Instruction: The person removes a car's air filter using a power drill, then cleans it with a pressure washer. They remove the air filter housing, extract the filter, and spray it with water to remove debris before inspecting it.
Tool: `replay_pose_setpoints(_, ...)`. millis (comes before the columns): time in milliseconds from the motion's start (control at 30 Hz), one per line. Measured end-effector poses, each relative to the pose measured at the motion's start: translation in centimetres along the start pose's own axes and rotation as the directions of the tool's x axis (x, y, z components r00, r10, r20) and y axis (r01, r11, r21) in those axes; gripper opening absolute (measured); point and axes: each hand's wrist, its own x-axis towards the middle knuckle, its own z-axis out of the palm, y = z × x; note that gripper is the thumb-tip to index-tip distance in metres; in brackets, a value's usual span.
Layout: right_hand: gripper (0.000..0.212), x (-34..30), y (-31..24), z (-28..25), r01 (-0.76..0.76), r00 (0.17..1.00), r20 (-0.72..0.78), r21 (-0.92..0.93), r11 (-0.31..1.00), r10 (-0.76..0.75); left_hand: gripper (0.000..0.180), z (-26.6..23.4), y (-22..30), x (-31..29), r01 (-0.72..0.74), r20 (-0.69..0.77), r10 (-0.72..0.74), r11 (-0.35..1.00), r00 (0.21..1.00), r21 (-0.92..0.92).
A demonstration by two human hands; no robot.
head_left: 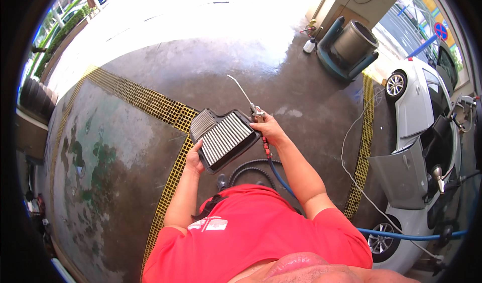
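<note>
Gripping left hand (pixel 195 157): head view, closed on the pleated filter (pixel 226 140) at its 8 o'clock edge.
Right hand (pixel 270 128): wrapped round the air gun (pixel 258 114), near the filter's 2 o'clock edge.
Filter: 11 o'clock from the red shirt (pixel 261 228).
Hose (pixel 282 177): a 5 o'clock tug could jerk the gun into the pleats.
Floor (pixel 311 122): a loosened left pinch could drop the filter there.

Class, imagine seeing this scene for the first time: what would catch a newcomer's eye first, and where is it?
First, the pale pleated filter in its dark frame, mid-picture between the left hand and the right hand, which also holds an air gun with a long thin nozzle. Next, the bright red shirt at the lower middle. Then the yellow floor grating on the left and the pale car at far right.
</note>
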Motion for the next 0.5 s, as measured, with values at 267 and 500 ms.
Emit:
replay_pose_setpoints(267, 0.056, -0.7, -2.9, 1.1, -0.237, 0.968, -0.157, -0.293, 0.926, 0.198, 0.040, -2.3, 4.4, -2.0, -0.501, -0.081, 0.556, 0.796, 0.827, 0.340)
replay_pose_setpoints(500, 0.053, -3.9, 0.8, 7.0, 0.202, 0.947, 0.321, -0.641, 0.741, 0.019, 0.041, -7.6, 9.1, -2.4, -0.621, -0.147, 0.848, 0.480, 0.509, 0.619)
